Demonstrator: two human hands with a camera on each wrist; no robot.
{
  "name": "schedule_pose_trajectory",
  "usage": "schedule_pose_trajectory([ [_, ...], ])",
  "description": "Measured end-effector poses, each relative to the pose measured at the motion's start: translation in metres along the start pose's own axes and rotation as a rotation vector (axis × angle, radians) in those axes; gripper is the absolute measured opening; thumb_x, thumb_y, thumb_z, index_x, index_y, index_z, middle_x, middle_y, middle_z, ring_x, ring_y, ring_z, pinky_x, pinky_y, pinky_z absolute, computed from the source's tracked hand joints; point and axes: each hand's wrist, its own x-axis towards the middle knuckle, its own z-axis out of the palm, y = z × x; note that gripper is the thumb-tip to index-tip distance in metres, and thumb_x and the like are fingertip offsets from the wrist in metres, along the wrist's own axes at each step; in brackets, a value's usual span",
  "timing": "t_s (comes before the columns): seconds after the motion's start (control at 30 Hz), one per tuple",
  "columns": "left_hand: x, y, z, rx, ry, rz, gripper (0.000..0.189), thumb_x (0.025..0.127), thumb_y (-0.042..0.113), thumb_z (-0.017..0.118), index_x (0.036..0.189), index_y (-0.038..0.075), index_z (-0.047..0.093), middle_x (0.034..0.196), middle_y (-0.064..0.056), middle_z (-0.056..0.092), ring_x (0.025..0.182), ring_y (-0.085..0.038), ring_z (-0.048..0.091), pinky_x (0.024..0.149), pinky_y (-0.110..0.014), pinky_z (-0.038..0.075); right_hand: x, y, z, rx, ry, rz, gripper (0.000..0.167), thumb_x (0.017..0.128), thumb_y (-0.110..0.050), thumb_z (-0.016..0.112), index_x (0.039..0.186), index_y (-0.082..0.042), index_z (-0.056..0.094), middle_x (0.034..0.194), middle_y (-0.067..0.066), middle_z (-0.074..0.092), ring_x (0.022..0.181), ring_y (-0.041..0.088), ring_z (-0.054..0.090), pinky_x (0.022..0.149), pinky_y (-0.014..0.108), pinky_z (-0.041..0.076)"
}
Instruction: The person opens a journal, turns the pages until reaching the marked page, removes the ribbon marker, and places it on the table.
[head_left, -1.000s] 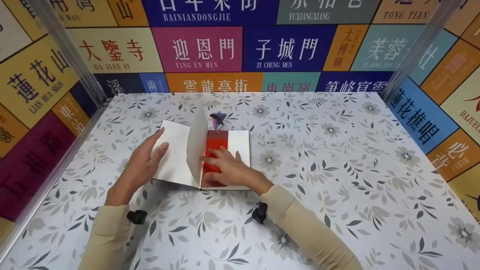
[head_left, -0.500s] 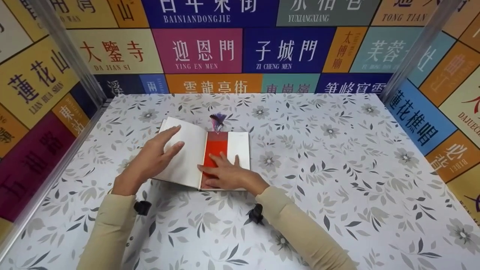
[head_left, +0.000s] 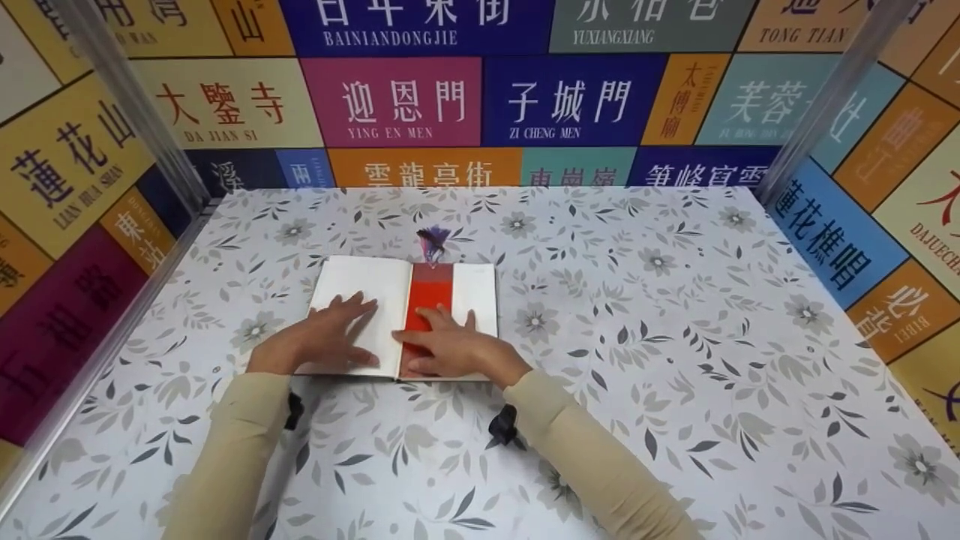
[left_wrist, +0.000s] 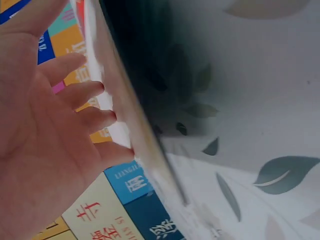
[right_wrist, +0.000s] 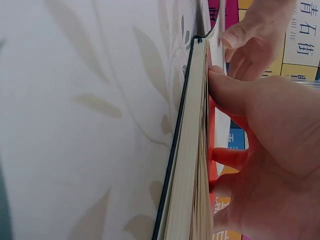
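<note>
An open book [head_left: 367, 281] with blank white pages lies on the table, its dark cover and page edges [right_wrist: 185, 150] showing in the right wrist view. On its right page is a red bookmark [head_left: 431, 291] with a purple tassel [head_left: 433, 241] beyond the top edge. My left hand [head_left: 326, 336] rests spread on the left page, fingertips touching the paper in the left wrist view. My right hand [head_left: 454, 345] presses flat over the bookmark and right page, thumb near the spine.
A white tablecloth [head_left: 660, 360] with grey leaves and flowers covers the table. Behind stands a wall of coloured name panels [head_left: 405, 101], with more panels on both sides. Clear upright edges [head_left: 832, 97] stand at the corners.
An upright page has gone over to the left and now lies flat. My left hand has moved right and down onto the left page. The right hand has stayed nearly in place.
</note>
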Motion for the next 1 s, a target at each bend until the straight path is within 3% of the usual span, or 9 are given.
schedule_pose_trajectory([
  [0.4,0.014,0.0,-0.003,-0.057,-0.09,-0.104,0.104,0.082,0.06,0.073,0.162,0.027,0.015,0.171,-0.011,0.0,0.157,-0.041,-0.003,0.122,-0.069,0.007,-0.001,-0.003,-0.005,-0.026,0.015,-0.009,0.056,0.102,-0.043,0.054,0.155,-0.037,0.037,0.168,0.013,0.015,0.157,0.037,0.009,0.12,0.073,0.006],
  [0.63,0.015,0.0,-0.001,-0.059,-0.098,-0.047,0.105,0.085,0.053,0.073,0.162,0.017,0.012,0.169,-0.02,-0.002,0.154,-0.049,-0.004,0.122,-0.069,0.007,0.002,-0.005,-0.006,-0.026,0.02,0.03,0.06,0.099,-0.045,0.059,0.154,-0.036,0.038,0.167,0.01,0.022,0.156,0.033,0.015,0.121,0.07,0.01],
  [0.83,0.016,0.0,0.001,-0.083,-0.102,-0.076,0.105,0.084,0.053,0.075,0.162,0.02,0.012,0.17,-0.017,-0.003,0.154,-0.047,-0.007,0.122,-0.069,0.004,0.004,-0.005,-0.013,0.007,0.054,0.037,0.066,0.097,-0.042,0.064,0.156,-0.027,0.038,0.165,0.008,0.029,0.155,0.025,0.024,0.122,0.068,0.014],
  [1.0,0.016,0.0,0.0,-0.077,-0.1,-0.052,0.105,0.085,0.051,0.075,0.162,0.017,0.012,0.169,-0.02,-0.003,0.153,-0.05,-0.007,0.122,-0.069,0.005,0.005,0.0,-0.022,0.089,0.137,0.003,0.064,0.097,-0.036,0.066,0.154,-0.017,0.043,0.16,0.008,0.039,0.15,0.025,0.035,0.12,0.065,0.024],
])
